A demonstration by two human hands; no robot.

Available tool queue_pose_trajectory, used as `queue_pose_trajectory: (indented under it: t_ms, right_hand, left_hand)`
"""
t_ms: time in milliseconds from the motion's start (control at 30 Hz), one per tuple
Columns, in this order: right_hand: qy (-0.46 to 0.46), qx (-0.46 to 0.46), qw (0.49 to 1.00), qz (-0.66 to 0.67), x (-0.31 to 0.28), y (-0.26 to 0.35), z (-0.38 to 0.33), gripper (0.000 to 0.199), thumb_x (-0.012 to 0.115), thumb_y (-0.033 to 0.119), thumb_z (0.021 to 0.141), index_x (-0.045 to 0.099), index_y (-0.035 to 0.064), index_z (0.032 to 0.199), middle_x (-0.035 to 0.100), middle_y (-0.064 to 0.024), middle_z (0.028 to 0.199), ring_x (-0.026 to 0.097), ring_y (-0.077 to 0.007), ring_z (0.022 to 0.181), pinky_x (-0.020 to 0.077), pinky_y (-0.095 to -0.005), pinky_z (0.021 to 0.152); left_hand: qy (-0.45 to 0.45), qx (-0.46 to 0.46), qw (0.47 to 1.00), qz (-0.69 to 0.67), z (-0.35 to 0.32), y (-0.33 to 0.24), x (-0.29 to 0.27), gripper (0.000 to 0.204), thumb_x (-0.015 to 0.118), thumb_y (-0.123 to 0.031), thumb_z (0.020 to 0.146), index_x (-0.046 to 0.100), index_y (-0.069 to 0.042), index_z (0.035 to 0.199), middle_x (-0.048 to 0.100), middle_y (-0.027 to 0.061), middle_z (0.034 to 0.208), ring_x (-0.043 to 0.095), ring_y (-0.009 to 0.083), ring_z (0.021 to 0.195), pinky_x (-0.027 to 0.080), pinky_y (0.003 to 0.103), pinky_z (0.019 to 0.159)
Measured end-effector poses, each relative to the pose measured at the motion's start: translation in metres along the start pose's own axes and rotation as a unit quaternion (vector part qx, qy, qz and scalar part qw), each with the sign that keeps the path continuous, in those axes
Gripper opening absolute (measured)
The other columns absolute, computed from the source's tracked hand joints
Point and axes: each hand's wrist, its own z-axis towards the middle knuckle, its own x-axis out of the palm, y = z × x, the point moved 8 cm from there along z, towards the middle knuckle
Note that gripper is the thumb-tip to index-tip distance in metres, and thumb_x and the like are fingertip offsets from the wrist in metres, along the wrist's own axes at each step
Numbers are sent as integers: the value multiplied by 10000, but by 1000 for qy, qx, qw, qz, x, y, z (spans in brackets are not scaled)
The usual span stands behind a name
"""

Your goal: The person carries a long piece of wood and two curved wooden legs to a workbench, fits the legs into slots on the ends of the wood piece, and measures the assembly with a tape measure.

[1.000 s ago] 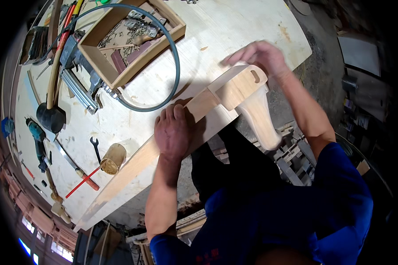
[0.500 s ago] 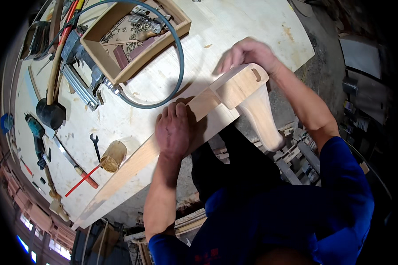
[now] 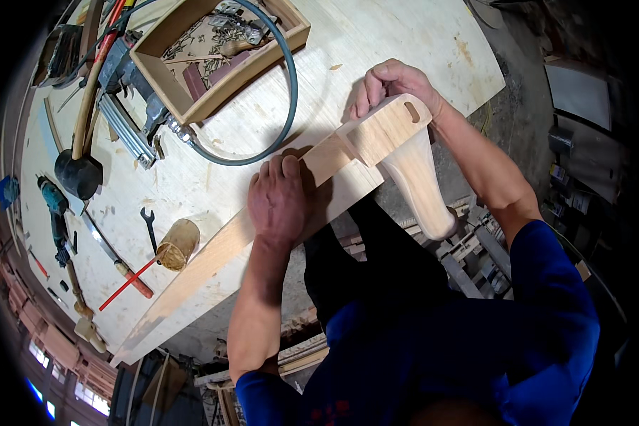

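Observation:
A long pale wooden rail (image 3: 213, 263) lies along the near edge of the plywood workbench (image 3: 376, 42). At its right end sits a carved wooden leg (image 3: 419, 177), its flat top with a slot facing up and its curved foot hanging off the bench edge. My left hand (image 3: 277, 202) presses flat on the rail just left of the joint. My right hand (image 3: 394, 82) grips the far side of the leg's top block.
A wooden mallet (image 3: 177, 243) with a red handle lies by the rail. A wrench (image 3: 149, 227), a nail gun (image 3: 131, 106) with a blue-grey hose (image 3: 287, 85), a box of fasteners (image 3: 220, 50), a black rubber mallet (image 3: 78, 174) and a drill (image 3: 53, 206) lie farther off.
Both hands stay on the rail and leg; the right hand has settled more firmly behind the leg's top block. The view has shifted slightly.

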Motion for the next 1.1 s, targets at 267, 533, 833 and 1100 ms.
queue_pose_trajectory:
  t_ms: [267,533,833,1100]
  right_hand:
    - [-63,-54,994,-77,-26,34,-14,433,381,195,970,670,-51,759,715,-281,948,705,-371,916,551,-393,889]
    - [-16,-5,1000,-12,-1,-8,-7,451,384,227,974,674,-51,769,707,-292,952,694,-351,925,540,-384,884]
    - [-93,-46,983,-150,-7,17,-33,455,392,323,1017,651,-46,1074,684,-223,1153,655,-296,1109,504,-378,970]
    - [-192,1,941,-280,-4,7,-94,1024,737,680,732,437,39,1473,532,-167,1399,513,-273,1300,384,-393,1105]
  left_hand:
    - [-9,5,1000,-19,2,0,-4,483,782,-412,769,526,-61,980,592,121,970,603,310,937,481,427,796]
    - [19,-14,1000,-13,0,0,-4,488,782,-423,760,549,-65,996,605,117,993,613,315,935,486,420,795]
    - [-20,5,992,-124,8,-12,-12,566,818,-305,729,584,-49,1177,615,138,1032,594,334,1013,475,420,904]
    - [128,-35,967,-219,38,-22,-9,630,802,-190,733,604,-106,1325,617,135,1126,571,320,1134,439,411,1006]
